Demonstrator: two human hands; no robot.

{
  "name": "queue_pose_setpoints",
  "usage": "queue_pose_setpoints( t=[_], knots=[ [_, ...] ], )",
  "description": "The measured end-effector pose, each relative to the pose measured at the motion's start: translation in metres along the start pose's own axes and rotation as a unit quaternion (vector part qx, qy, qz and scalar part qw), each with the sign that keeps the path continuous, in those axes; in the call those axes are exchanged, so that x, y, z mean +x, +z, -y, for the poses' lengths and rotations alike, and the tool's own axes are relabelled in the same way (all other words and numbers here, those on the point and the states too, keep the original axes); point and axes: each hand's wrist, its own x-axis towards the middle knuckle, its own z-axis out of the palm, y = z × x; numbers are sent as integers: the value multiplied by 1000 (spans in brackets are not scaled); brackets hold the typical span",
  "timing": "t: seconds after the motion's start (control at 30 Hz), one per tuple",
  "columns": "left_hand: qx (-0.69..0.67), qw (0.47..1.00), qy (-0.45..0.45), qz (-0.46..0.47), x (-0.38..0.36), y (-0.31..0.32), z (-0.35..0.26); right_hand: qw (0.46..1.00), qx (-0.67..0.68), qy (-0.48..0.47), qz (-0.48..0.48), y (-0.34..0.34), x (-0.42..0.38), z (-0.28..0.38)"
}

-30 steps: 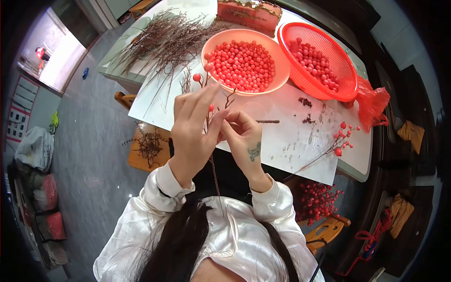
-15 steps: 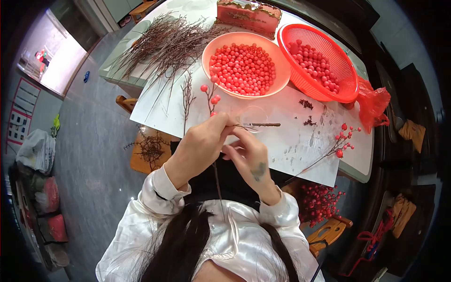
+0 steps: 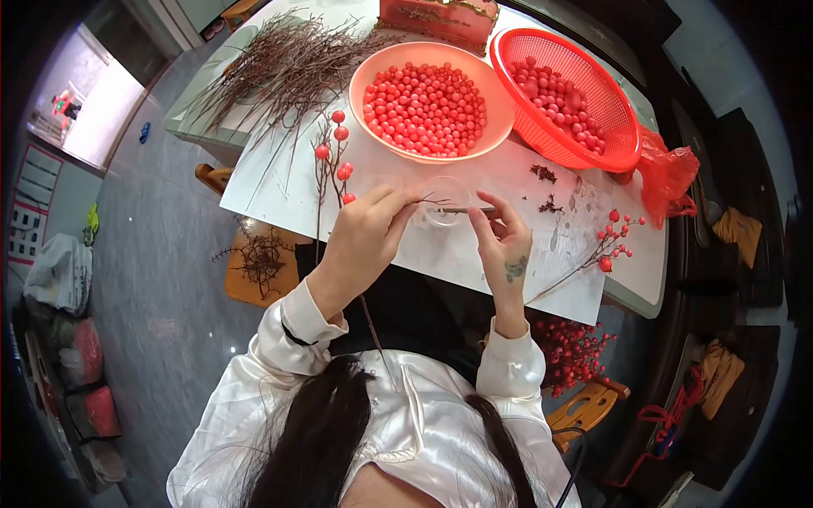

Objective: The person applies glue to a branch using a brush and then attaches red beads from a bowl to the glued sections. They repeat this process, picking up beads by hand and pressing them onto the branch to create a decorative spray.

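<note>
My left hand is closed round a brown artificial berry branch. Red berries on it rise above the knuckles, and its stem hangs below towards my lap. From the left fingertips a thin bare twig end points right, over a small clear round dish. A thin brown stick lies across the dish, and my right hand has its thumb and fingers at the stick's right end. A finished-looking berry branch rests on the white sheet to the right.
A pale bowl and a red basket hold red berries. Bare brown twigs are heaped at the back left. Dark scraps and a red plastic bag are on the table. Berry sprays lie by a chair at lower right.
My right hand has moved right, away from my left fingertips, to the stick on the dish. The left hand still holds the branch, whose berries have shifted left and up in view.
</note>
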Motion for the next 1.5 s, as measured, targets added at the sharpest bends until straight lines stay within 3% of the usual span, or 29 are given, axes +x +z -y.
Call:
queue_pose_setpoints(
  t=[0.17,0.5,0.8,1.4,1.5],
  knots=[
    [1,1000,-8,8,-2,11,10,997,-44,-57,6,6,4,-8],
    [26,998,-50,35,1,24,17,989,123,-46,-71,-9,-4,16],
    [-49,993,-100,36,8,32,17,978,179,-59,-91,-19,-4,18],
    [-50,993,-110,12,9,39,18,977,185,-56,-88,-18,-6,20],
    [-42,988,-143,48,11,33,13,980,161,-59,-97,-14,-2,16]
  ],
)
